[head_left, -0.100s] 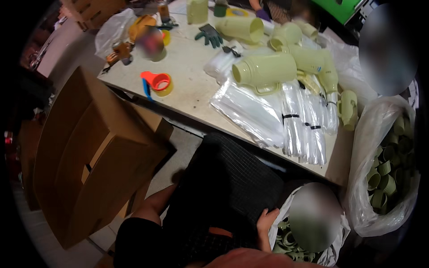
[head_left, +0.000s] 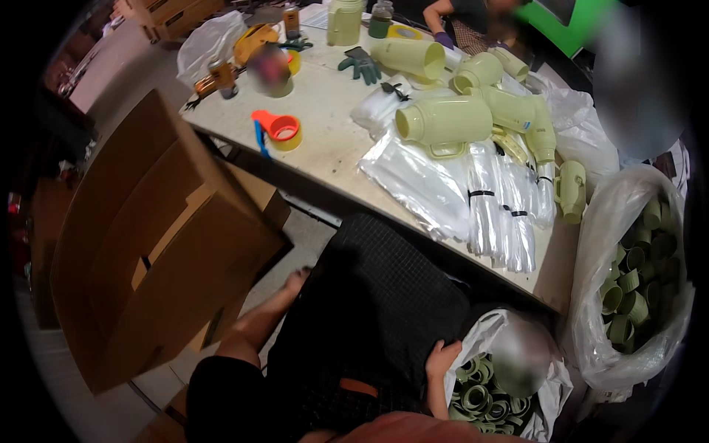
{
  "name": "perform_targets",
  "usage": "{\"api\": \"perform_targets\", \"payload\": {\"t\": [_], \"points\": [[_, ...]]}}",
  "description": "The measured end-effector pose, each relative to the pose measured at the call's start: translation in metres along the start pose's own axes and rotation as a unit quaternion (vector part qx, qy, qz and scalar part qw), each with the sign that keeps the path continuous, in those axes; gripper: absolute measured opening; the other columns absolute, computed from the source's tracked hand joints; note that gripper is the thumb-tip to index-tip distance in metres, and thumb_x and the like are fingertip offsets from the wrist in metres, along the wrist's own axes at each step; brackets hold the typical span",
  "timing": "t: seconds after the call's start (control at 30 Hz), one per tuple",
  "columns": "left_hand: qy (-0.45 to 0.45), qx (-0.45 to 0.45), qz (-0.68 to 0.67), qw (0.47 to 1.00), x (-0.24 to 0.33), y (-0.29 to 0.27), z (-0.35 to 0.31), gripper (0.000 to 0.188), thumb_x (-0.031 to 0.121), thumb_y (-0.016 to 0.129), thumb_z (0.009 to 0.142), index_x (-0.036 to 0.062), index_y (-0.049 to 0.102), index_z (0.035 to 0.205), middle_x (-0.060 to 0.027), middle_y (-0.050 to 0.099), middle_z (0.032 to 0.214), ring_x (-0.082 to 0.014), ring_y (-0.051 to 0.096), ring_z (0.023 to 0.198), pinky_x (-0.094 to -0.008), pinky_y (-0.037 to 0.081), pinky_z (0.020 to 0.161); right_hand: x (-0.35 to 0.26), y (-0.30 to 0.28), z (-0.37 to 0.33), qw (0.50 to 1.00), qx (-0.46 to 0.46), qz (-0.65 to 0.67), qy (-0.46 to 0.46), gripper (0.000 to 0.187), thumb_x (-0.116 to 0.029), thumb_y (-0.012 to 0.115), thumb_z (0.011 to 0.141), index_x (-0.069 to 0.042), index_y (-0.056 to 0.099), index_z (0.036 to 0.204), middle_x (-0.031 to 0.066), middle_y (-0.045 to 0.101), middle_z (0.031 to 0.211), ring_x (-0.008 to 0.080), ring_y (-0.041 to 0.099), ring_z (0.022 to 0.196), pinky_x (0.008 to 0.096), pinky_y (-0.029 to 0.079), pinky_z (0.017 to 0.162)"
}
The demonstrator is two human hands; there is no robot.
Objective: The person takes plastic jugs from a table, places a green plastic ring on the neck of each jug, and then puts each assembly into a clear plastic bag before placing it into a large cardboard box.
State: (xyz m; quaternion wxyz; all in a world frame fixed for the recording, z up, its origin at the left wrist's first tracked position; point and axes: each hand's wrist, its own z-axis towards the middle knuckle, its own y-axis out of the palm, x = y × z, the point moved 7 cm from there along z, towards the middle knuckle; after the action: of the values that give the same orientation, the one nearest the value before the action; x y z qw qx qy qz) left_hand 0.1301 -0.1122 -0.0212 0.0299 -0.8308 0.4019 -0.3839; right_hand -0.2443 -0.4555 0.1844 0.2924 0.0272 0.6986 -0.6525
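My right hand rests at the right edge of the dark checked cloth over my lap, fingers apart and nothing visible in them. My left hand is small and dim by the cloth's left edge, and its fingers do not show clearly. Close to my right hand stands a white sack of pale green plastic rings. On the table in front of me lie clear plastic bags, some bundled with black ties. A pale green jug body with a handle lies on its side on them.
A large open cardboard box stands at left. A clear bag of green parts is at the far right. The table also holds an orange tape dispenser, a dark glove and more jug bodies. Across it sits another person.
The view has shifted slightly, so the table items sit a little further right and lower. My left hand shows more plainly; my right hand stays where it was.
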Motion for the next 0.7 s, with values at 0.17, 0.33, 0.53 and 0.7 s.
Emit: {"api": "perform_targets", "payload": {"t": [0.17,0.33,0.53,0.7], "points": [[0.430,0.216,-0.080,0.873,0.259,-0.080,-0.078,0.022,0.023,0.060,0.095,0.0033,0.065,0.101,-0.0152,0.064,0.093,-0.0339,0.062,0.092,-0.0417,0.048,0.079,-0.027,-0.006,0.017,0.998,-0.028,-0.058,0.011,0.041,-0.014,0.061,0.080,0.010,0.045,0.110,0.0304,0.049,0.108,0.0481,0.049,0.104,0.0519,0.040,0.094],[0.452,0.471,0.071,0.754,0.435,-0.172,-0.055,0.028,0.028,0.064,0.093,0.0056,0.065,0.109,-0.0141,0.066,0.104,-0.0335,0.061,0.099,-0.0430,0.047,0.088,-0.039,0.000,0.020,0.998,0.006,-0.060,-0.025,0.041,-0.016,0.056,0.079,0.008,0.046,0.110,0.0291,0.049,0.107,0.0477,0.050,0.103,0.0523,0.039,0.093],[0.151,0.547,0.355,0.743,0.492,-0.298,0.083,0.019,0.017,0.058,0.090,0.0109,0.069,0.104,-0.0082,0.070,0.105,-0.0244,0.065,0.102,-0.0417,0.054,0.076,-0.033,0.003,0.028,0.997,-0.004,-0.070,0.030,0.037,-0.011,0.054,0.077,0.007,0.047,0.108,0.0290,0.049,0.107,0.0476,0.049,0.105,0.0512,0.038,0.096],[0.156,0.483,0.415,0.755,0.476,-0.330,0.122,0.018,0.013,0.054,0.090,0.0097,0.072,0.092,-0.0107,0.073,0.098,-0.0286,0.071,0.092,-0.0421,0.057,0.069,-0.032,0.005,0.038,0.996,0.026,-0.063,0.053,0.032,-0.009,0.052,0.074,0.006,0.045,0.101,0.0273,0.047,0.103,0.0474,0.048,0.100,0.0519,0.037,0.092]]}}
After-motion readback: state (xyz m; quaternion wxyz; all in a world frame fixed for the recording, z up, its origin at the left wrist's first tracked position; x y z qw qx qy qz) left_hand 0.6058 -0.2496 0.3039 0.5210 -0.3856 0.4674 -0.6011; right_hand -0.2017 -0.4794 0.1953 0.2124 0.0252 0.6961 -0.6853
